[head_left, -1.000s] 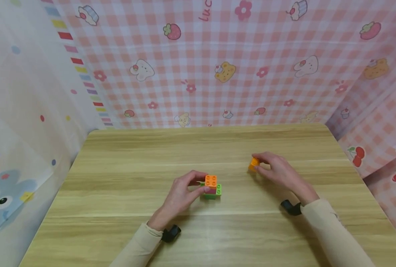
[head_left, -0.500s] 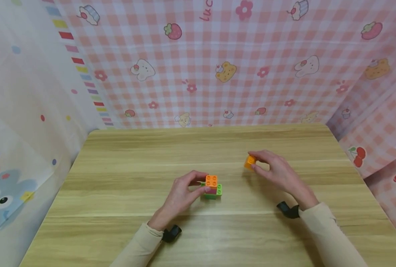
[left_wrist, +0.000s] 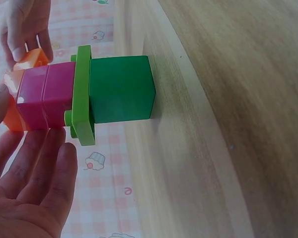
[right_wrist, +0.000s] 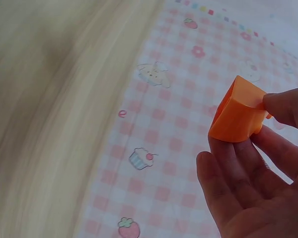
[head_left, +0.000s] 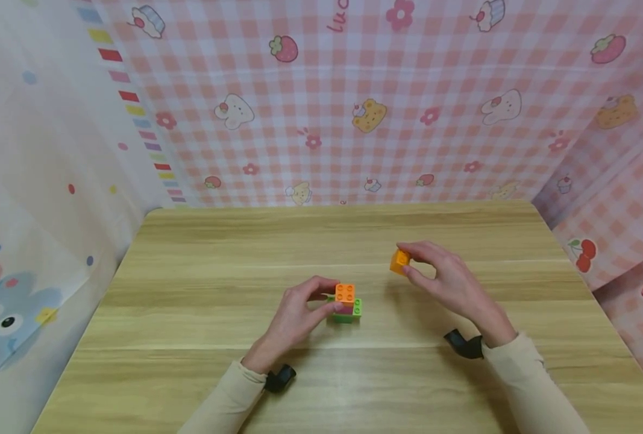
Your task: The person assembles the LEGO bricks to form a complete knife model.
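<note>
On the wooden table stands an upright stack of toy building bricks. From the bottom it has a dark green brick (left_wrist: 121, 89), a flat light green plate (left_wrist: 83, 96), magenta bricks (left_wrist: 45, 94) and an orange brick (head_left: 345, 293) on top. My left hand (head_left: 294, 313) grips the upper part, thumb on one side and fingers on the other. To the right and farther back, my right hand (head_left: 451, 280) pinches another orange brick (right_wrist: 241, 110) between thumb and fingers, above the table. In the right wrist view this brick has a curved side, and its hollow underside faces left.
The wooden table (head_left: 218, 253) reaches back to a pink checked cloth (head_left: 321, 90) hung behind it. More printed cloth hangs at the left and right sides. A black wrist mount (head_left: 280, 378) sits at the left cuff, and another black mount (head_left: 464, 345) at the right.
My right hand has moved left with its orange brick, toward the stack and slightly away from me. My left hand keeps its grip on the stack, which stays in place.
</note>
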Demonstrator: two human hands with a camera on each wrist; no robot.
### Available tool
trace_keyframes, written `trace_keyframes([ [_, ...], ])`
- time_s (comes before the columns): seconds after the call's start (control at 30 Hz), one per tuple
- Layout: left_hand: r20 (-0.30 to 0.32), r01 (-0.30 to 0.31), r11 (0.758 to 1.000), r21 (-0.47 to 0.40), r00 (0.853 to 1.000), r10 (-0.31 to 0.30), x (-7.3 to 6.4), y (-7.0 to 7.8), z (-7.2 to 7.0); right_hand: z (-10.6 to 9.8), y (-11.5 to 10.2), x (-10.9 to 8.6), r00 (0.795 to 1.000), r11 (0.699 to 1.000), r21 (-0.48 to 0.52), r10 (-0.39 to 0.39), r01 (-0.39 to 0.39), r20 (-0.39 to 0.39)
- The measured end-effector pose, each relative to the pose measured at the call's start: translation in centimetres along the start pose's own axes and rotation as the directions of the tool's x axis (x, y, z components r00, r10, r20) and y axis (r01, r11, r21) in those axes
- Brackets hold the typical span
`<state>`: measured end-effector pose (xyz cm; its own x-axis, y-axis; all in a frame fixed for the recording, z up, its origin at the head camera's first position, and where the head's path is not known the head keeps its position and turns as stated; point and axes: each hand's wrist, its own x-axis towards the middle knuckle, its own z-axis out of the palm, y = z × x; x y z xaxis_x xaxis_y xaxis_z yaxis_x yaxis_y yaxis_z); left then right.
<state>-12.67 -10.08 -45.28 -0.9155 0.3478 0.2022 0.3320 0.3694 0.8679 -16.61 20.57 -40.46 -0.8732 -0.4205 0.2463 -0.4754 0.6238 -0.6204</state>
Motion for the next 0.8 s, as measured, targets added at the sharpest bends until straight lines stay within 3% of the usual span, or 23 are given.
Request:
trace_keyframes([
  [0.8, -0.004, 0.029, 0.999, -0.013, 1.000, -0.029, -0.1, 0.2, 0.0, 0.7, -3.6, 0.4, 0.995, 0.994, 0.065, -0.087, 0.090, -0.057],
])
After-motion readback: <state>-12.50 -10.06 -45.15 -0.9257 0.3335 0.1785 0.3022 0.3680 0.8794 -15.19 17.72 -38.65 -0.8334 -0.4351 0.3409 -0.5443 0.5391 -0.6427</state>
